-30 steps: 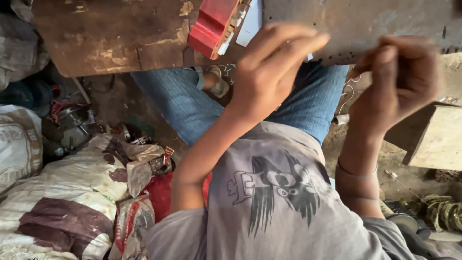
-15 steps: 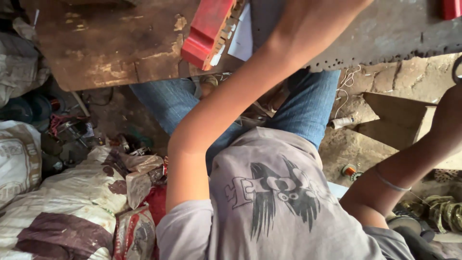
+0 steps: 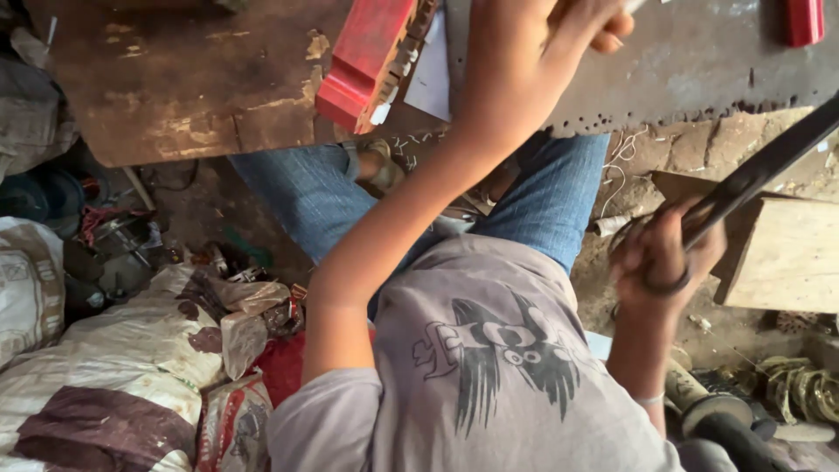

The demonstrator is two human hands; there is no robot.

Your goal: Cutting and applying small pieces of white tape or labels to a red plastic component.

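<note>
My left hand [image 3: 533, 61] reaches up over the grey metal sheet [image 3: 699, 61] on the bench, fingers curled; whatever it holds is cut off by the top edge. Beside it lies a red block-shaped part [image 3: 367, 61] with pale terminals, next to a white paper [image 3: 433, 79]. My right hand [image 3: 664, 258] is low at my right side, closed around the ring handle of a long dark metal tool [image 3: 760, 166] that slants up to the right. My grey printed shirt and blue jeans fill the middle.
A worn wooden bench top [image 3: 175, 79] spans the upper left. A wooden block [image 3: 786, 253] sits on the ground at right, with a grinder-like tool [image 3: 717, 419] and wire coils [image 3: 800, 385] below it. Sacks [image 3: 105, 385] and scrap lie at left. Another red piece [image 3: 802, 19] is top right.
My right hand left the bench edge, dropped down to the right and closed on the long dark tool. My left hand stayed up on the metal sheet.
</note>
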